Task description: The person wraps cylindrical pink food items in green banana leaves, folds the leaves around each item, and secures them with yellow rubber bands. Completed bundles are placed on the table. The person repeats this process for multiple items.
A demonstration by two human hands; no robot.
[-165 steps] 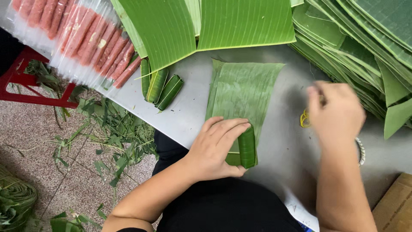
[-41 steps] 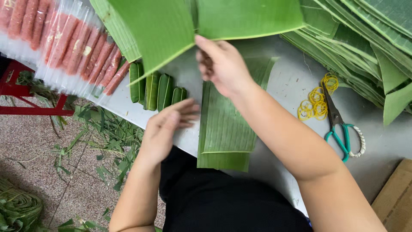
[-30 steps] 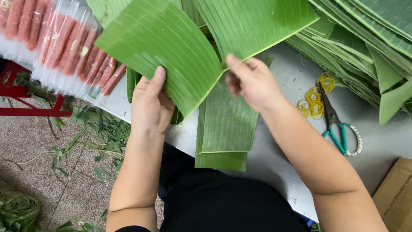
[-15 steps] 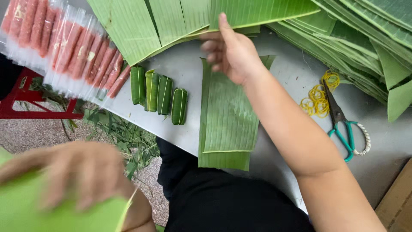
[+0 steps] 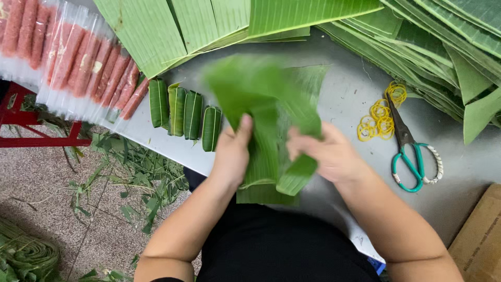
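L hand (image 5: pixel 232 151) and R hand (image 5: pixel 326 154): both grips pinch a blurred banana leaf piece (image 5: pixel 261 96), held just above another leaf strip (image 5: pixel 263 190) lying flat on the grey surface (image 5: pixel 344 99). Four wrapped leaf rolls (image 5: pixel 185 112) near, L side. Rubber bands (image 5: pixel 378 117), scissors (image 5: pixel 409 149) to R, apart.

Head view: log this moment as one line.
left hand: holds banana leaf piece | right hand: holds same leaf | leaf: blurred, above table | beside: four wrapped rolls, scissors
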